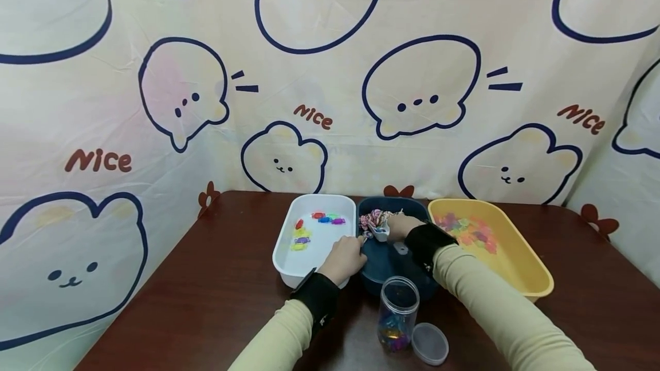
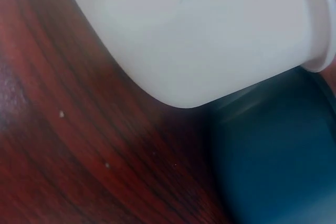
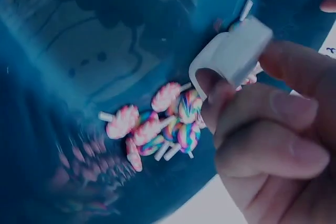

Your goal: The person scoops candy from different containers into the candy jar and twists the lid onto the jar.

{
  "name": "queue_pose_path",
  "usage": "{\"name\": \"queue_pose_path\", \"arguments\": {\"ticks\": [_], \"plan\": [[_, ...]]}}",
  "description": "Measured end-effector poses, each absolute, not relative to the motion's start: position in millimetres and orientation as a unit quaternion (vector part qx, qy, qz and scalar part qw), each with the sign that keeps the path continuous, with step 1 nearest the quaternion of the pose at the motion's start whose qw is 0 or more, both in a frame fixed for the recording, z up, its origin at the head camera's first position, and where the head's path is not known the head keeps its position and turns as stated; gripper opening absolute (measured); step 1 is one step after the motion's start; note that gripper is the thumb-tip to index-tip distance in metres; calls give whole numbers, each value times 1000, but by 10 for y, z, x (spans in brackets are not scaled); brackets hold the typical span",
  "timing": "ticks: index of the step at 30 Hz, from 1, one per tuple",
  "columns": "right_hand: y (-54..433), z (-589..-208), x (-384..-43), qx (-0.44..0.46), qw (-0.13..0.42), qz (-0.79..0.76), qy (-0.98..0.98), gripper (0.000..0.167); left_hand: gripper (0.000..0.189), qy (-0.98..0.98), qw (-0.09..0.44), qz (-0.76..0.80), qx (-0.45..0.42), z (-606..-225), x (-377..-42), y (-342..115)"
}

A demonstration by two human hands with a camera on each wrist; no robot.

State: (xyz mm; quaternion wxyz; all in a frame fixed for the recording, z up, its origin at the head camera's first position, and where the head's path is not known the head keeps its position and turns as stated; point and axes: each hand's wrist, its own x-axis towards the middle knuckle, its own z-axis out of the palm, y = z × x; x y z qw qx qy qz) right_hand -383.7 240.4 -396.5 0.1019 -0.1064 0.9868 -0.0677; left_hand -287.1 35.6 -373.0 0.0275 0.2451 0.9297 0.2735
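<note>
My right hand [image 1: 404, 227] reaches into the dark blue basin [image 1: 384, 268] and pinches a small white scoop [image 3: 236, 51] between thumb and fingers. Beside the scoop's mouth lies a pile of miniature lollipops [image 3: 163, 119], pink-and-white and rainbow-swirled, on the basin floor. In the head view the same lollipops [image 1: 372, 219] gather toward the far left of the basin. My left hand [image 1: 344, 259] has its fingers curled over the basin's left rim, where it meets the white basin [image 1: 289, 265]. That hand is out of the left wrist view, which shows the basins' outer walls.
Colourful candy-shaped pieces [image 1: 301, 239] lie in the white basin. A yellow basin [image 1: 515, 268] at right holds translucent pastel pieces [image 1: 471, 232]. In front stands an uncapped clear jar [image 1: 398, 314] with colourful pieces at its bottom, its lid [image 1: 430, 344] beside it on the brown table [image 1: 206, 302].
</note>
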Motion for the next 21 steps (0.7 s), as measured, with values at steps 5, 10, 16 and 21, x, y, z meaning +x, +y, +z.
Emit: {"name": "queue_pose_path", "arguments": {"ticks": [5,10,16,21], "plan": [[2608,-4473,-4214,-79,61,-70,993,7,29,932,18,268,242,-3721,-2865,350],[2799,-4725,-4393,-89,42,-101,990,10,25,932,20,268,245,-3722,-2870,358],[2810,-4753,-4371,-78,71,-94,990,12,17,934,20,264,242,-3733,-2871,366],[2433,-4040,-3693,-30,131,-118,984,13,22,934,23,265,240,-3748,-2864,382]]}}
